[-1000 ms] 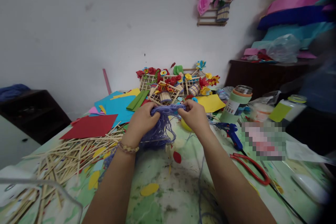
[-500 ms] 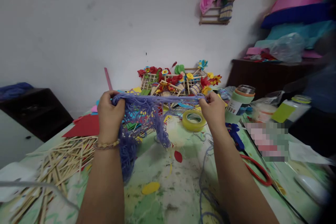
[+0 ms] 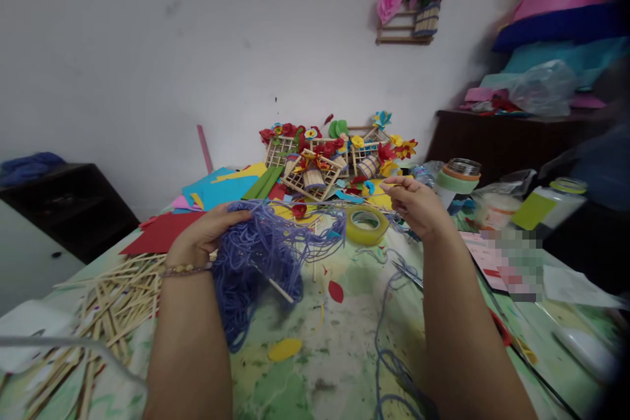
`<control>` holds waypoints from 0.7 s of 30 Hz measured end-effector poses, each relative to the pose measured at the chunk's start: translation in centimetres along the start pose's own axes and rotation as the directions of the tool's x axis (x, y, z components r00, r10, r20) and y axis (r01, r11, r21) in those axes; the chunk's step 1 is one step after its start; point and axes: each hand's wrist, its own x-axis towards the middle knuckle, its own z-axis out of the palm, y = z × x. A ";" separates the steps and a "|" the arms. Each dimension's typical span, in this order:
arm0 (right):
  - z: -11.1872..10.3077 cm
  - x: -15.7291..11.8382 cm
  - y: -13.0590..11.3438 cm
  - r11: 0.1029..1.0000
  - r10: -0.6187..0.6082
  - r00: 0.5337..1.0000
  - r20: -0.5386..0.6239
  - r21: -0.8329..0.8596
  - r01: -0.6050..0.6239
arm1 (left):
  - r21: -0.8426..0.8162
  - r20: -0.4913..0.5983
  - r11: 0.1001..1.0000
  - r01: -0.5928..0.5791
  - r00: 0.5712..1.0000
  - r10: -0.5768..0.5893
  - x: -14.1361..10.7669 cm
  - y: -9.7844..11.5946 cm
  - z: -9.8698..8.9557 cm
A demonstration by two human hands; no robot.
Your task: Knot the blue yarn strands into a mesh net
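Note:
A tangled bundle of purple-blue yarn (image 3: 260, 262) hangs from my left hand (image 3: 209, 230), whose fingers are closed round its top. Loose loops droop from the bundle toward the yellow tape roll (image 3: 367, 226). My right hand (image 3: 413, 203) is raised beyond the tape, thumb and forefinger pinched together; a thin yarn strand seems to run to them from the bundle. A short wooden stick (image 3: 281, 291) pokes out of the yarn's lower part. More yarn (image 3: 394, 367) trails on the table beside my right forearm. Scissors (image 3: 407, 273) lie partly hidden under that forearm.
Wooden sticks (image 3: 113, 302) lie piled at the left, with red paper (image 3: 157, 233) behind them. Small stick crafts with paper flowers (image 3: 315, 170) stand against the wall. A jar (image 3: 457, 180), a computer mouse (image 3: 585, 351) and a plastic container (image 3: 556, 203) are at the right.
The yarn was stretched taut between both hands; now it sags in loops from my left hand. My right hand has moved outward, and the left has dropped slightly.

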 end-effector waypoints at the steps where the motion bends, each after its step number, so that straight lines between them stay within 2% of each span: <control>1: -0.2 0.2 0.1 1.000 -0.008 1.000 -0.023 -0.003 0.008 | -0.019 -0.012 1.000 0.011 1.000 -0.011 -0.1 0.1 0.1; 7: -1.4 1.0 1.2 0.982 -0.074 0.981 -0.182 -0.185 0.039 | -0.156 -0.023 0.988 0.011 1.000 -0.015 -0.9 0.6 1.5; 11: -2.0 1.1 1.1 0.942 -0.099 0.976 -0.192 -0.335 0.029 | -0.247 0.020 0.969 0.011 1.000 -0.007 -1.2 0.8 2.3; 14: -1.4 0.7 0.6 0.843 -0.122 0.978 -0.170 -0.538 0.011 | -0.254 0.088 0.966 0.040 0.996 -0.018 -1.4 1.0 3.0; 15: -0.9 0.4 0.3 0.800 -0.154 0.977 -0.148 -0.598 0.036 | -0.246 0.112 0.968 0.041 0.994 -0.014 -1.4 1.0 3.3; 17: 0.6 -0.4 -0.4 0.732 -0.263 0.963 -0.057 -0.662 0.161 | -0.229 0.154 0.973 0.021 0.988 0.015 -1.4 1.0 3.8; 19: 2.6 -1.5 -1.2 0.683 -0.381 0.920 0.097 -0.641 0.351 | -0.203 0.200 0.979 0.009 0.979 0.033 -1.4 0.9 4.3; 21: 4.8 -2.9 -1.9 0.648 -0.427 0.860 0.280 -0.568 0.507 | -0.187 0.233 0.982 -0.008 0.971 0.052 -1.3 0.8 4.6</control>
